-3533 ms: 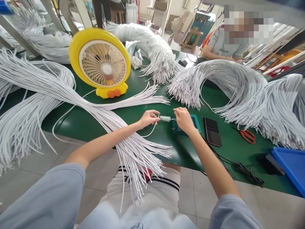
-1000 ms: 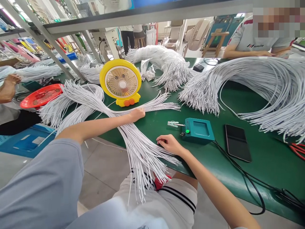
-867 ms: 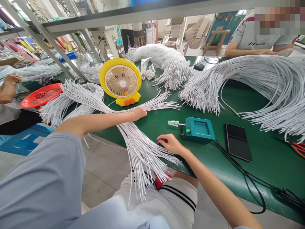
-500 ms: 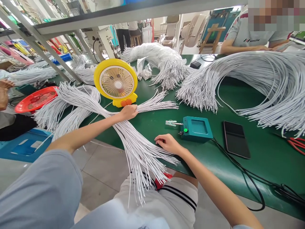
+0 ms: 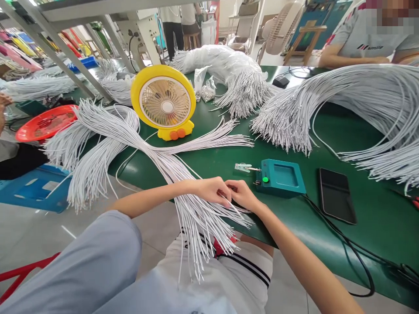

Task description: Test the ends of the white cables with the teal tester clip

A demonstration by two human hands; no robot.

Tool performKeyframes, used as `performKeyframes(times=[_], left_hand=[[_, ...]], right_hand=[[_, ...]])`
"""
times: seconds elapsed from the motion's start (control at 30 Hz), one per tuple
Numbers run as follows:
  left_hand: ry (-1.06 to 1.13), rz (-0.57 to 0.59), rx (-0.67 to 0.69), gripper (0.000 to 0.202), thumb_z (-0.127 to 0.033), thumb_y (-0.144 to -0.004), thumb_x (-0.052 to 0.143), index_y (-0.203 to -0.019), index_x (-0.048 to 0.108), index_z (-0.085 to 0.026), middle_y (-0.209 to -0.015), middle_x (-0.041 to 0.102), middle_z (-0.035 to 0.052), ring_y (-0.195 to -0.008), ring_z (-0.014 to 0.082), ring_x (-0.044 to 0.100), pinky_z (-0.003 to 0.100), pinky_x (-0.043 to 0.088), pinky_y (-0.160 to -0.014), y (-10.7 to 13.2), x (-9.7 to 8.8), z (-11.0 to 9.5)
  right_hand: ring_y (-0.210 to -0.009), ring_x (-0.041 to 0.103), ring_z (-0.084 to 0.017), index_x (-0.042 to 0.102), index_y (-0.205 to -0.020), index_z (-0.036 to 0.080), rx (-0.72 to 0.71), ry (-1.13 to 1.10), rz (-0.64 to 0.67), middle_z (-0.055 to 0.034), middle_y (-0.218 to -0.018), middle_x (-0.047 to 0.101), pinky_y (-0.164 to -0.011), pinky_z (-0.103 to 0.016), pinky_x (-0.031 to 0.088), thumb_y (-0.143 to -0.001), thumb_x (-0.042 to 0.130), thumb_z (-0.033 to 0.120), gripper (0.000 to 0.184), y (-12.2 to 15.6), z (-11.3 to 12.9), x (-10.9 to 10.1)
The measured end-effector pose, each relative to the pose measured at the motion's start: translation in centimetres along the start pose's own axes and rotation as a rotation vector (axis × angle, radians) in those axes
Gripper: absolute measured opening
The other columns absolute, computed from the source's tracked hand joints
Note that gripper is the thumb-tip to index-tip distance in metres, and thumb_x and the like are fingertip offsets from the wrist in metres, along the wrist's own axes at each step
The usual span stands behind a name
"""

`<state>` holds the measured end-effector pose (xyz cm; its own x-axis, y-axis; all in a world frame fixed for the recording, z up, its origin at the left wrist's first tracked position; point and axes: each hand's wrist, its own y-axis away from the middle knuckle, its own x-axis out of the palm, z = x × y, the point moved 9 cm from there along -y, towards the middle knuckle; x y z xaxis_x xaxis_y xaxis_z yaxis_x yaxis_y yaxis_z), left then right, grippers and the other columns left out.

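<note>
My left hand [image 5: 214,190] is closed, its fingers curled round a thin white cable that comes out below them. Close against it, my right hand [image 5: 242,195] is pinched, fingertips meeting those of the left; what lies between them is too small to make out. Under both hands a bundle of white cables [image 5: 193,205] fans out over the table edge toward my lap. Its other branch [image 5: 212,141] spreads across the table above my left forearm. Just right of my hands stands a teal box [image 5: 282,178] with a green button and a clip on its left side.
A yellow fan [image 5: 166,102] stands behind the bundle. A phone [image 5: 337,195] and black leads [image 5: 330,226] lie to the right. More cable bundles [image 5: 288,113] fill the back. A red tray [image 5: 47,124] and blue crate [image 5: 36,187] are at left. A co-worker [image 5: 369,48] sits opposite.
My left hand has let go of the bundle near the fan and come down right to my right hand, closing on a cable. My right hand stays near the table edge.
</note>
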<state>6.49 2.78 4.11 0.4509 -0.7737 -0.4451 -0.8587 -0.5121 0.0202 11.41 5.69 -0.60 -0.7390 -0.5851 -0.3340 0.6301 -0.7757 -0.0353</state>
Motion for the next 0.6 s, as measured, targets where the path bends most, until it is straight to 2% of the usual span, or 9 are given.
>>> performKeyframes(times=[0.1,0.17,0.27,0.33,0.4,0.47,0.53,0.6], left_hand=[[0.210,0.067,-0.002,0.037,-0.044,-0.079,0.065,-0.075,0.071,-0.007,-0.064,0.061,0.0055,-0.057,0.0085,0.047,0.020,0.039,-0.054,-1.3,1.4,0.9],[0.346,0.015,-0.005,0.042,-0.049,-0.078,0.066,-0.074,0.070,-0.008,-0.062,0.060,0.0050,-0.055,0.0083,0.048,0.020,0.038,-0.050,-2.2,0.9,1.5],[0.567,-0.221,-0.020,0.046,-0.053,-0.073,0.070,-0.071,0.066,-0.008,-0.056,0.053,0.0000,-0.043,0.0044,0.042,0.018,0.033,-0.041,-2.9,-1.4,3.3],[0.674,-0.377,-0.047,0.047,-0.054,-0.070,0.073,-0.077,0.065,-0.008,-0.056,0.050,-0.0030,-0.037,0.0026,0.039,0.017,0.030,-0.037,-2.9,-2.7,4.9],[0.699,-0.463,-0.093,0.050,-0.055,-0.069,0.073,-0.084,0.064,-0.008,-0.056,0.050,-0.0042,-0.035,0.0039,0.044,0.016,0.030,-0.034,-2.8,-3.2,6.3],[0.673,-0.487,-0.130,0.049,-0.055,-0.070,0.072,-0.083,0.063,-0.008,-0.056,0.051,-0.0038,-0.036,0.0072,0.051,0.018,0.036,-0.035,-2.7,-3.2,7.0],[0.637,-0.487,-0.125,0.046,-0.053,-0.072,0.071,-0.078,0.063,-0.008,-0.055,0.055,-0.0014,-0.043,0.0086,0.055,0.020,0.045,-0.043,-2.6,-3.2,6.9],[0.610,-0.489,-0.114,0.041,-0.048,-0.073,0.072,-0.074,0.063,-0.008,-0.056,0.059,0.0009,-0.049,0.0079,0.056,0.020,0.048,-0.050,-2.5,-3.3,6.5]], right_hand=[[-0.063,0.059,-0.014,0.070,-0.080,0.014,0.037,-0.168,-0.220,-0.0032,-0.070,0.069,-0.060,-0.025,0.047,-0.080,0.056,0.024,0.018,0.1,-0.5,-1.9],[-0.061,0.058,-0.013,0.068,-0.084,0.015,0.054,-0.196,-0.360,-0.0023,-0.069,0.065,-0.058,-0.025,0.047,-0.082,0.053,0.028,0.020,0.3,-1.0,-3.2],[-0.055,0.051,-0.010,0.064,-0.091,0.017,0.048,-0.243,-0.549,-0.0004,-0.070,0.059,-0.053,-0.024,0.044,-0.085,0.049,0.031,0.021,0.9,-1.6,-4.8],[-0.051,0.047,-0.008,0.064,-0.092,0.018,0.003,-0.316,-0.637,0.0008,-0.069,0.057,-0.049,-0.024,0.041,-0.085,0.052,0.031,0.019,1.3,-1.5,-5.6],[-0.050,0.046,-0.007,0.064,-0.094,0.018,-0.048,-0.377,-0.662,0.0006,-0.072,0.057,-0.047,-0.024,0.040,-0.085,0.055,0.033,0.020,1.6,-1.2,-5.7],[-0.052,0.048,-0.007,0.065,-0.092,0.019,-0.066,-0.381,-0.639,-0.0009,-0.079,0.058,-0.048,-0.024,0.041,-0.084,0.057,0.034,0.018,1.6,-0.7,-5.5],[-0.056,0.050,-0.008,0.066,-0.084,0.019,-0.059,-0.356,-0.626,-0.0020,-0.082,0.059,-0.049,-0.024,0.042,-0.083,0.061,0.033,0.015,1.6,-0.5,-5.3],[-0.059,0.052,-0.009,0.065,-0.078,0.018,-0.055,-0.331,-0.621,-0.0021,-0.080,0.059,-0.050,-0.023,0.044,-0.083,0.063,0.032,0.014,1.6,-0.4,-5.3]])
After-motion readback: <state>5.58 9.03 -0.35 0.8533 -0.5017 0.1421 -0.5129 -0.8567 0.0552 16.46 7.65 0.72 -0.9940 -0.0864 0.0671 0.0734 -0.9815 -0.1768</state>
